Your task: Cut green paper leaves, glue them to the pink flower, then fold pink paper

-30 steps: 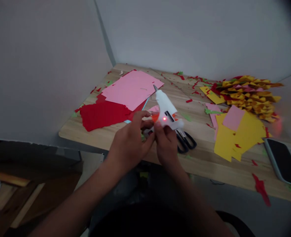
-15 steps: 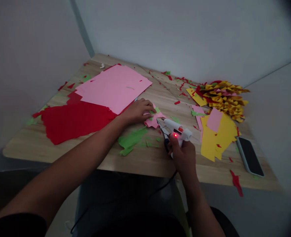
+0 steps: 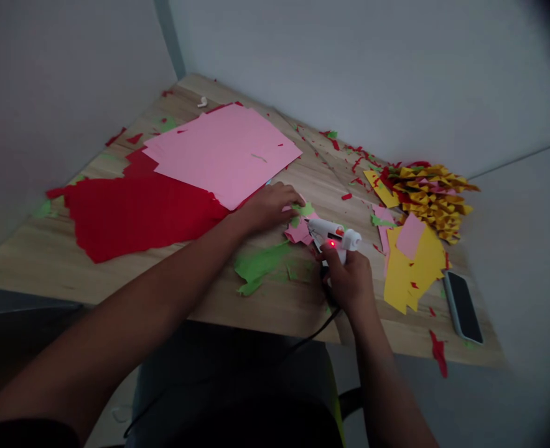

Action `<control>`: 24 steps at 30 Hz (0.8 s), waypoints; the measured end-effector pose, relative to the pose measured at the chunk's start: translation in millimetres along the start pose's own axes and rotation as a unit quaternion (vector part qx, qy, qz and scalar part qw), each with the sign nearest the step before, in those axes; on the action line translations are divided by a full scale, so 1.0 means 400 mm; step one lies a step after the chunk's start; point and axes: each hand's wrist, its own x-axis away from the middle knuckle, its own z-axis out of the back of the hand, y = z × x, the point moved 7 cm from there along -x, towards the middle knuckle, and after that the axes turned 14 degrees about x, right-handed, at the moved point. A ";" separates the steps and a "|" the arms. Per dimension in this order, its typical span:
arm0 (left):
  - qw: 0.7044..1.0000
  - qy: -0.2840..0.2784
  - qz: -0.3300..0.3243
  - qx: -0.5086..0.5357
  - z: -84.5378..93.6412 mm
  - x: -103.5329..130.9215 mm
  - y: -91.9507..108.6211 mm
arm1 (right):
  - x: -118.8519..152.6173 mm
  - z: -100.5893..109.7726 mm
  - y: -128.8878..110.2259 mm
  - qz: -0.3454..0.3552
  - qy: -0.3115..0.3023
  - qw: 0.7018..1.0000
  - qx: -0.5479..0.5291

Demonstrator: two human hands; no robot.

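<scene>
right hand (image 3: 353, 279) grips glue gun (image 3: 322, 229), left hand (image 3: 271, 205) at pink paper (image 3: 297, 234), grasp unclear; littered table (image 3: 279, 309), pale walls (image 3: 340, 68).

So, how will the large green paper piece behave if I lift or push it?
The green paper would probably droop, as it looks thin and crinkled. Its ragged edges suggest it may tear easily. Nothing visible weighs it down, so a light push would likely slide it.

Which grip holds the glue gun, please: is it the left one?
No, the white glue gun is held in the person's right grip.
</scene>
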 end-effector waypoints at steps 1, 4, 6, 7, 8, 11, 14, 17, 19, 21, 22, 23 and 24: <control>1.000 -0.005 -0.001 -0.020 -0.003 0.002 -0.002 | -0.001 -0.001 -0.002 -0.001 -0.001 1.000 0.004; 0.998 -0.012 0.006 -0.054 -0.006 0.007 -0.012 | -0.002 -0.008 -0.009 0.001 -0.015 1.000 0.015; 0.999 -0.016 0.002 -0.051 -0.006 0.006 -0.014 | -0.003 -0.013 -0.014 0.005 -0.025 0.999 0.021; 0.999 -0.018 0.002 -0.049 -0.006 0.005 -0.013 | -0.003 -0.014 -0.016 0.005 -0.027 0.999 0.024; 0.999 -0.018 0.004 -0.048 -0.005 0.004 -0.013 | -0.004 -0.015 -0.017 0.004 -0.026 0.999 0.028; 0.999 -0.008 0.024 -0.045 0.001 0.001 -0.011 | -0.006 -0.015 -0.019 0.003 -0.025 0.999 0.038; 0.998 0.003 0.040 -0.043 0.006 0.000 -0.009 | -0.008 -0.014 -0.021 0.005 -0.027 0.998 0.053; 0.999 -0.001 0.022 -0.042 0.004 0.002 -0.002 | -0.010 -0.011 -0.025 0.014 -0.026 0.998 0.064; 0.999 0.000 0.008 -0.041 0.004 0.004 -0.001 | -0.011 -0.011 -0.028 0.018 -0.029 0.997 0.064; 0.999 0.008 0.004 -0.042 0.005 0.006 -0.005 | -0.012 -0.012 -0.030 0.021 -0.036 0.997 0.066; 0.999 0.009 0.005 -0.043 0.004 0.007 -0.007 | -0.012 -0.012 -0.031 0.022 -0.039 0.997 0.068; 0.999 0.007 0.004 -0.044 0.003 0.008 -0.009 | -0.012 -0.011 -0.031 0.022 -0.039 0.996 0.071; 0.999 0.004 0.004 -0.046 0.001 0.008 -0.011 | -0.012 -0.010 -0.031 0.020 -0.038 0.996 0.074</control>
